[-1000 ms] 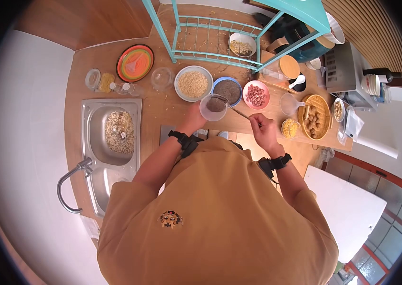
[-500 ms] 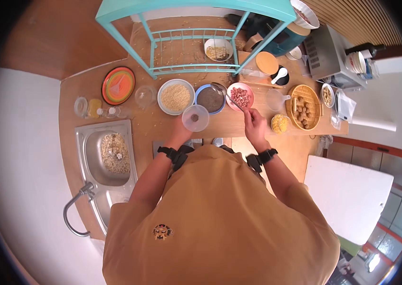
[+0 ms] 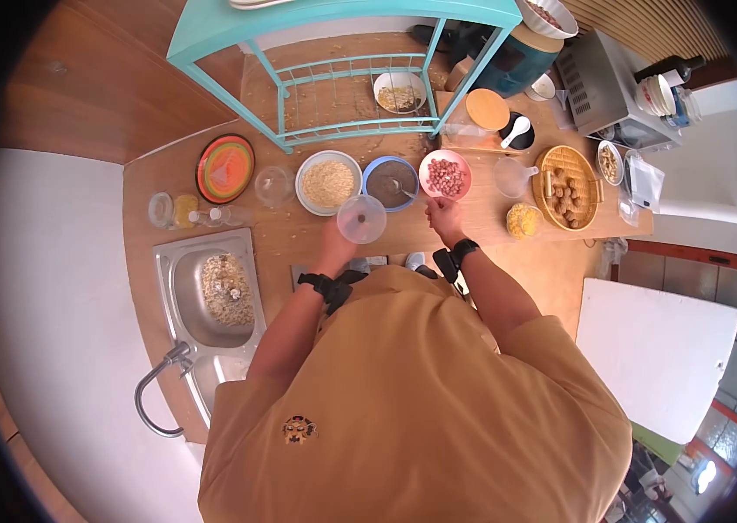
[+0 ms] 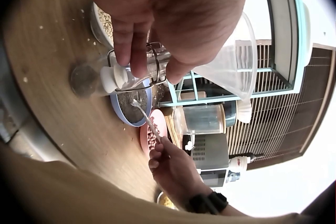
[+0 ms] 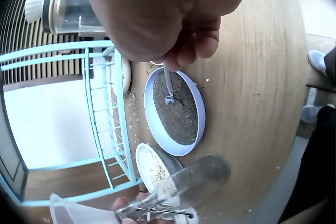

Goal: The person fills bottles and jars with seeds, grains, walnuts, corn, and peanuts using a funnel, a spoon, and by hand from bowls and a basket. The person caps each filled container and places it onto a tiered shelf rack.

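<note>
While the left hand [image 3: 336, 247] holds a clear plastic funnel [image 3: 361, 218] above the desk [image 3: 281, 235], its grip is curled round the neck of a small glass bottle [image 4: 113, 74] with a wire clasp, thumb and fingers pinching funnel and bottle together. The right hand [image 3: 443, 212] pinches the handle of a metal spoon [image 3: 400, 186] between thumb and fingertips, its grip closed tightly on the handle's end. The spoon's bowl lies in the dark seeds of the blue bowl [image 3: 390, 182], which stands on the desk between the white bowl of oats [image 3: 327, 183] on its left and the pink bowl of red beans [image 3: 445, 175] on its right.

From the head view the funnel looks like a round clear disc with a few dark seeds at its middle, just near of the blue bowl; the bottle beneath it is hidden. The left wrist view shows that bottle, lying tilted under the hand with the funnel's wide mouth turned away to the right, and the right hand [image 4: 176, 169] reaching in with the spoon. The right wrist view shows the spoon [image 5: 169, 87] resting on the seed surface, the bowl's white inner rim, and the bottle [image 5: 178, 190] near the bowl, with scattered crumbs on the wood. Farther back stands a teal wire rack [image 3: 351, 87].
</note>
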`<state>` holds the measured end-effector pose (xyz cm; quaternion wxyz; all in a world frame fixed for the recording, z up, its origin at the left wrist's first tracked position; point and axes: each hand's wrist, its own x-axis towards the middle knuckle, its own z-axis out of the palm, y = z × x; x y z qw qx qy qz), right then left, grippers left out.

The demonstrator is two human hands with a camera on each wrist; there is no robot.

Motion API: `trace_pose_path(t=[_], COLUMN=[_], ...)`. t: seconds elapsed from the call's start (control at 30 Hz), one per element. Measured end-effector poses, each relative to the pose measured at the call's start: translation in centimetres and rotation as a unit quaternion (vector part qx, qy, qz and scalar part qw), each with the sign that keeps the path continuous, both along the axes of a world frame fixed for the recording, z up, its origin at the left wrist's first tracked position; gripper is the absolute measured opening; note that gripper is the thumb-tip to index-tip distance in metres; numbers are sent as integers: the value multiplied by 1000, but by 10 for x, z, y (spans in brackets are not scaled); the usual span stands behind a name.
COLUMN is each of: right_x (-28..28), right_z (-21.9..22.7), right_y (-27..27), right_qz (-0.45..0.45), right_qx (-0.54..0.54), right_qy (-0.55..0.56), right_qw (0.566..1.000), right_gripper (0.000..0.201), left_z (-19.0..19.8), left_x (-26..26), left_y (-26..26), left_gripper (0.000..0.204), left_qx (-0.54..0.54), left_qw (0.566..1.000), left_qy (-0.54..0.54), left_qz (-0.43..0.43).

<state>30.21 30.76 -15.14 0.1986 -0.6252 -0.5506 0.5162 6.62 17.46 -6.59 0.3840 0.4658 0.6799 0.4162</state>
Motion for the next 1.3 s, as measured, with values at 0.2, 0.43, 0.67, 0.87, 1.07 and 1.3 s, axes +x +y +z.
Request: trace_pose_path(t=[0.2,0.43,0.67,0.87,1.07,1.3], right_x=[15,26,25,16,5,8], right_z=[30,55,121,176,186,187], right_y=[1,13,11,-10,-34,-40], right_qz=[-55,-57,0,53,216,206], right_qx=[-51,-50,-25,-31,226,381], right_qy=[136,207,239,248,73,51], right_qw=[988,975,971,967,947,900], right_gripper=[25,29,29,26,10,8], left_z=[-2,-2,-3,-2,-7,-14], left_x=[1,1,-1,-2,-4,-3], left_y=[1,1,0,0,1,2], left_gripper=[33,34,34,33,32,28], left_qx=[45,65,70,39,37,49], left_qw=[999,998,997,999,999,999], left_qy=[-8,-1,28,33,-8,16], left_qz=[2,-1,-5,-6,-6,-8])
